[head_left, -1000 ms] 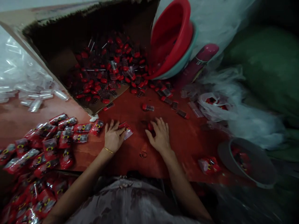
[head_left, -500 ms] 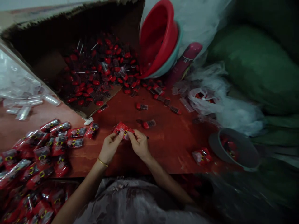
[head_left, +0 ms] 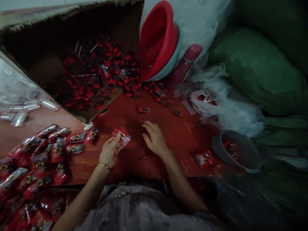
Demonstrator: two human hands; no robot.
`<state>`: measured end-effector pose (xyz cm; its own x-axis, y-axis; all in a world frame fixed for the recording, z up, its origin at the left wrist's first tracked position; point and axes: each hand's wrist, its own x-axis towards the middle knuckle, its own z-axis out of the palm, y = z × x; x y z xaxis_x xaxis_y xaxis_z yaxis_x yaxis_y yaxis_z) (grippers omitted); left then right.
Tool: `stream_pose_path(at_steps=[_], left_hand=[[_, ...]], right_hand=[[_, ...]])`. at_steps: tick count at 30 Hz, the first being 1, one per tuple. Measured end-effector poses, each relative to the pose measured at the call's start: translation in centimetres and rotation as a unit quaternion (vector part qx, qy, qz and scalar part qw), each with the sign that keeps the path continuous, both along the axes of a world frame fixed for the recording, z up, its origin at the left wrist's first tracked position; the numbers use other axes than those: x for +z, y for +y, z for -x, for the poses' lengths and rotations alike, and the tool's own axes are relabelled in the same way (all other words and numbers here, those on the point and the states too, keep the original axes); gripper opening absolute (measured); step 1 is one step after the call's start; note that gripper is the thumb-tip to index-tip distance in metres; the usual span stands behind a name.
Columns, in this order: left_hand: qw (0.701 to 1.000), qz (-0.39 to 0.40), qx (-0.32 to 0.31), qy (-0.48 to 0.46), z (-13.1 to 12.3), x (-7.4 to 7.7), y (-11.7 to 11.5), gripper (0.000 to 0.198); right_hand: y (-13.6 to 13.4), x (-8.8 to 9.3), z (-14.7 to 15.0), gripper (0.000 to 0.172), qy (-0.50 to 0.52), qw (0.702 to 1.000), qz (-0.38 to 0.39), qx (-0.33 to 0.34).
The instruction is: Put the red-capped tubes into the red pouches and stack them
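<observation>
My left hand [head_left: 110, 150], with a gold bangle at the wrist, pinches a small red printed plastic wrapper [head_left: 122, 134] with a yellow mark and a clear end. To the right of it, my right hand [head_left: 155, 138] is over the table with fingers spread, slightly blurred; I see nothing held in it. Beyond its fingers lies a small clear container with a red cap [head_left: 143, 109] and dark contents. Anything directly under the right hand is hidden.
A tipped cardboard box [head_left: 54, 65] spills many red-capped containers [head_left: 106, 73]. Wrapped red packs [head_left: 57, 150] are piled at left. A red basin [head_left: 157, 38], a magenta spray can [head_left: 184, 65], a grey bowl [head_left: 249, 160] and a stack of red wrappers [head_left: 205, 158] stand right.
My right hand has let go of the wrapper and moved right, over the spot where a red-capped container lay. The wrapper stays in my left hand. The view has shifted slightly.
</observation>
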<state>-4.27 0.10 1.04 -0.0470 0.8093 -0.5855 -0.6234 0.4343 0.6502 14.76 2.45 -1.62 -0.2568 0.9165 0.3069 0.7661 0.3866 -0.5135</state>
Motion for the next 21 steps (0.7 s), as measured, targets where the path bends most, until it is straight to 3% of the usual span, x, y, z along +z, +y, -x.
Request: stream_pose_path(at_steps=[2, 5, 13, 17, 21], left_hand=[[1.0, 0.0, -0.014, -0.004, 0.1, 0.3, 0.2, 0.03], [0.999, 0.016, -0.038, -0.022, -0.2, 0.3, 0.3, 0.03], [0.998, 0.027, -0.05, -0.022, -0.2, -0.1, 0.1, 0.03], [0.998, 0.027, -0.044, -0.024, 0.0, 0.1, 0.3, 0.031], [0.998, 0.024, -0.049, -0.032, 0.1, 0.2, 0.3, 0.031]], right_hand=[[1.3, -0.4, -3.0, 0.049, -0.088, 0.994, 0.024, -0.061], [2.1, -1.2, -5.7, 0.046, -0.149, 0.986, 0.057, -0.044], [0.4, -2.8, -4.6, 0.033, -0.196, 0.979, 0.002, -0.056], [-0.8, -2.8, -3.6, 0.035, -0.14, 0.989, 0.005, -0.05], [-3.4, -0.9, -2.5, 0.03, 0.049, 0.994, 0.103, 0.002]])
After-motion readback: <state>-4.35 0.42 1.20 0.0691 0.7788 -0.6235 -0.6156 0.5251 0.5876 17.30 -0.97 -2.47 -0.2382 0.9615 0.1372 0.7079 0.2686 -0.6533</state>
